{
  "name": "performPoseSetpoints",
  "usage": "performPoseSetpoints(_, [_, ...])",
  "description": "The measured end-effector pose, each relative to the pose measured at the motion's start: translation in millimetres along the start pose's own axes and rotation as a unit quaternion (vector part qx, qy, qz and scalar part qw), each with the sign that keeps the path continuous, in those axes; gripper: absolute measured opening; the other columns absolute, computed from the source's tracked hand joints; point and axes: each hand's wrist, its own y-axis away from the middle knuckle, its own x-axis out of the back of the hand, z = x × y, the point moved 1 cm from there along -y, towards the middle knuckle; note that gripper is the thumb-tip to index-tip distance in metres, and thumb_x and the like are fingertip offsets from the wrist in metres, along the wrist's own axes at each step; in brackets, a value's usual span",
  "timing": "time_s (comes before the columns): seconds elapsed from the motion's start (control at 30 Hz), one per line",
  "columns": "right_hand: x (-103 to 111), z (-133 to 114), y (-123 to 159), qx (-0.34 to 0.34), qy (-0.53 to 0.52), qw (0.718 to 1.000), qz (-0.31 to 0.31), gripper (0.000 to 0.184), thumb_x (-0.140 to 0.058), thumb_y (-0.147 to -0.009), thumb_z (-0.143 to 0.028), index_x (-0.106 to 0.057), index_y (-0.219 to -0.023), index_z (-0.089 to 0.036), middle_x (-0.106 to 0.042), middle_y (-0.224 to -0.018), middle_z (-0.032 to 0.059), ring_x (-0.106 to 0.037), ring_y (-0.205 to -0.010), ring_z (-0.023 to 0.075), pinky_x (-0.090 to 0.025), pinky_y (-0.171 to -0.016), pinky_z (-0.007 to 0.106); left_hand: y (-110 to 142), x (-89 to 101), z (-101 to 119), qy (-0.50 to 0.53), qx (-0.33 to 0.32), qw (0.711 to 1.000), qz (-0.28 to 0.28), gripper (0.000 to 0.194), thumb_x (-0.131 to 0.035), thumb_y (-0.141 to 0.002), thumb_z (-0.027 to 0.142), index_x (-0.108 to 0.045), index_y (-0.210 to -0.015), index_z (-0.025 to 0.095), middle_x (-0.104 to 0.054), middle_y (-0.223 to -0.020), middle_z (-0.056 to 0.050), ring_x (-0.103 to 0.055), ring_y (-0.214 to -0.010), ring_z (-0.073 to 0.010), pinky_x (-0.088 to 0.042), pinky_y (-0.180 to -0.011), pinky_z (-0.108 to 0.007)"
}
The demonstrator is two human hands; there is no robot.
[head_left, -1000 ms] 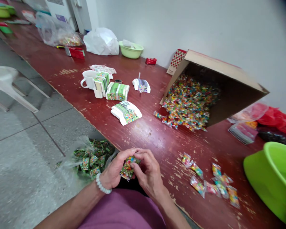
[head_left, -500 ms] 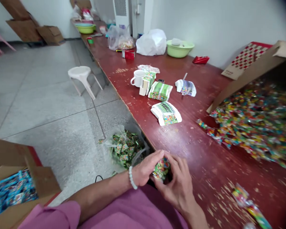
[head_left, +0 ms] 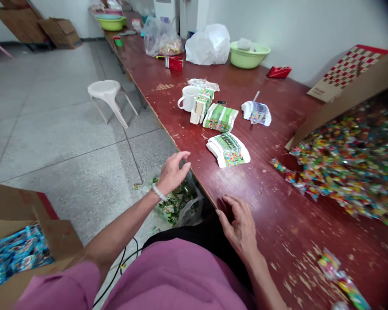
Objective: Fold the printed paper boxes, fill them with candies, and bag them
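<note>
My left hand (head_left: 173, 173) is over the table's front edge, above a clear plastic bag (head_left: 194, 211) on the floor full of small green packets (head_left: 181, 198). Its fingers are apart and nothing shows in them. At the edge of the red table (head_left: 261, 185) rests my right hand (head_left: 239, 221), thumb and fingers spread, also holding nothing. A fanned stack of flat printed cartons (head_left: 231, 150) lies just beyond both hands. Behind it are a banded green bundle of cartons (head_left: 220, 118), another bundle standing upright (head_left: 204, 103) and a white mug (head_left: 189, 98).
On the right, a tipped cardboard box (head_left: 336, 103) spills wrapped candies (head_left: 349, 159). Loose candies (head_left: 342, 275) lie near the right front. A carton of blue packets (head_left: 19, 254) and a white stool (head_left: 108, 92) stand at left. A green basin (head_left: 248, 56) sits by the wall.
The green packet held between both hands is gone from them. My hands have parted, the left going forward and left above the bag, the right onto the table edge. The view has swung left.
</note>
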Motion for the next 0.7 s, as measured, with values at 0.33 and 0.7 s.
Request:
performPoseSetpoints(0.33, [2.1, -4.5, -0.4, -0.015, -0.042, 0.999, 0.002, 0.022, -0.058, -0.092, -0.018, -0.065, -0.112, -0.023, -0.067, -0.112, 0.0095, -0.062, -0.103, 0.0244, -0.050, -0.089, 0.041, -99.0, -77.3, 48.3, -0.166, -0.114, 0.979, -0.039, 0.048, -0.057, -0.089, 0.049, -0.064, -0.126, 0.018, -0.060, -0.118, -0.017, -0.046, -0.107, -0.0342, -0.036, -0.087, -0.046])
performPoseSetpoints(0.7, [3.2, -4.6, -4.4, -0.027, -0.082, 0.996, 0.014, 0.018, -0.059, -0.091, -0.016, -0.066, -0.106, -0.023, -0.069, -0.105, 0.0076, -0.062, -0.097, 0.0233, -0.048, -0.086, 0.038, -81.3, -97.6, 77.1, -0.255, -0.199, 0.943, -0.083, 0.054, -0.059, -0.083, 0.066, -0.065, -0.115, 0.022, -0.052, -0.128, -0.016, -0.040, -0.117, -0.0349, -0.027, -0.094, -0.048])
